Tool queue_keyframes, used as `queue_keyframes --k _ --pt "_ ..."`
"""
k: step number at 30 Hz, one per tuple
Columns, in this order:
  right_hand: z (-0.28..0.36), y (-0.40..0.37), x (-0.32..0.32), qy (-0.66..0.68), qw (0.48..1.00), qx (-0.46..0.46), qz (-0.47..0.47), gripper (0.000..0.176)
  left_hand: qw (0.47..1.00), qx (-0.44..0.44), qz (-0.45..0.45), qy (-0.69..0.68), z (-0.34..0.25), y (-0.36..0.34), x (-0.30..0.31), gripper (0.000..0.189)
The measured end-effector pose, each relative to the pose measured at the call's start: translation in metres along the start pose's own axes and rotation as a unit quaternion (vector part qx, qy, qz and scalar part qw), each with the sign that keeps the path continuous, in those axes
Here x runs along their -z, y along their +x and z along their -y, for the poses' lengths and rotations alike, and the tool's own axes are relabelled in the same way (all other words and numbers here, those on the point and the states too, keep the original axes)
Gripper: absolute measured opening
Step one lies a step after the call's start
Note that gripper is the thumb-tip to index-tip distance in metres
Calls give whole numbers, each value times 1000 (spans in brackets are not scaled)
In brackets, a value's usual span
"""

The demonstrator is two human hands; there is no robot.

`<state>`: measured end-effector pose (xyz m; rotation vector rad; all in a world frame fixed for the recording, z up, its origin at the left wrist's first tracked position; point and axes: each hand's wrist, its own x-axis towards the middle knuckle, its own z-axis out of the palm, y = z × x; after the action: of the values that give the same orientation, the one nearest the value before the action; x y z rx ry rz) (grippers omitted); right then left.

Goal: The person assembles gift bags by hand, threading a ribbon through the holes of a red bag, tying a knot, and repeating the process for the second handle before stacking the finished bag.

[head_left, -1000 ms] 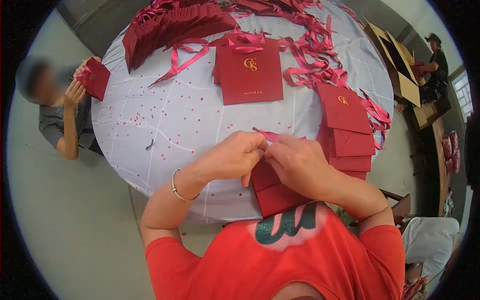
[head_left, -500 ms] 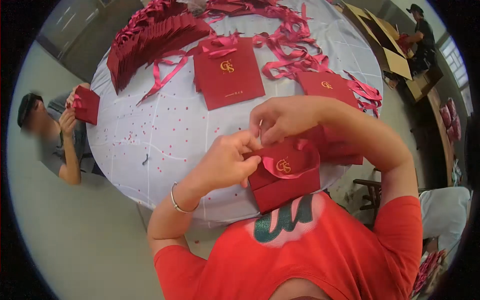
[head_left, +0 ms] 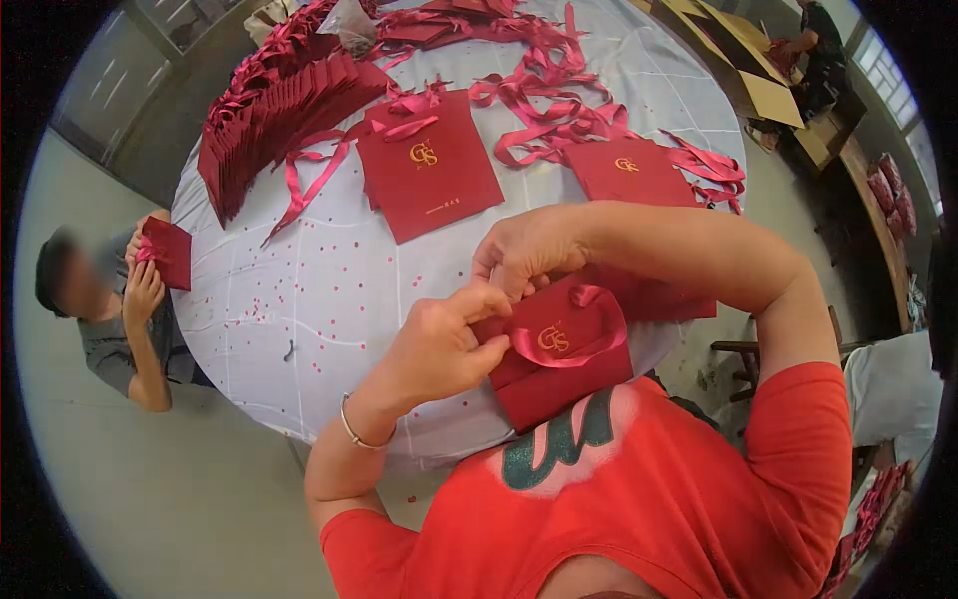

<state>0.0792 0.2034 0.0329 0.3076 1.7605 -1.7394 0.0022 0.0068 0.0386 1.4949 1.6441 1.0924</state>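
A dark red paper gift bag (head_left: 561, 387) with a gold monogram lies in front of me near the table's edge. Its pink ribbon handle (head_left: 611, 344) loops over the bag's face. My left hand (head_left: 449, 344) is closed at the bag's upper left corner, thumb and forefinger pinched where one ribbon end meets the paper. My right hand (head_left: 529, 255) is just beyond the bag's top edge, fingers bent together close to the left fingertips. What the right fingers pinch is too small and partly hidden.
Flat red bags (head_left: 429, 170) lie ahead, with loose pink ribbons (head_left: 549, 110) beside them. A long row of bags (head_left: 284, 115) stands at the far left. More bags (head_left: 629, 175) lie to the right. Across the table a co-worker (head_left: 125, 309) holds a red bag. Cardboard boxes (head_left: 768, 97) stand beyond.
The view has shifted slightly. Both my hands stay at the bag's upper left corner, the fingers a little closer together. The co-worker's hands have shifted on their bag.
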Motion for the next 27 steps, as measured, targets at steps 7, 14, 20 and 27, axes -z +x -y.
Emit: queue_keyframes --k 7,14,20,27 --pt "-2 -9 -13 25 992 42 -119 35 994 -74 -7 86 6 5 -1 16" --pt "3 -8 -10 6 983 45 -179 33 995 -73 -1 70 5 4 -2 14" --pt "6 -3 7 -67 962 117 -236 19 996 -73 39 46 2 1 1 20" --pt "-16 -6 23 -414 827 128 -357 30 997 -30 46 50 0 2 4 32"
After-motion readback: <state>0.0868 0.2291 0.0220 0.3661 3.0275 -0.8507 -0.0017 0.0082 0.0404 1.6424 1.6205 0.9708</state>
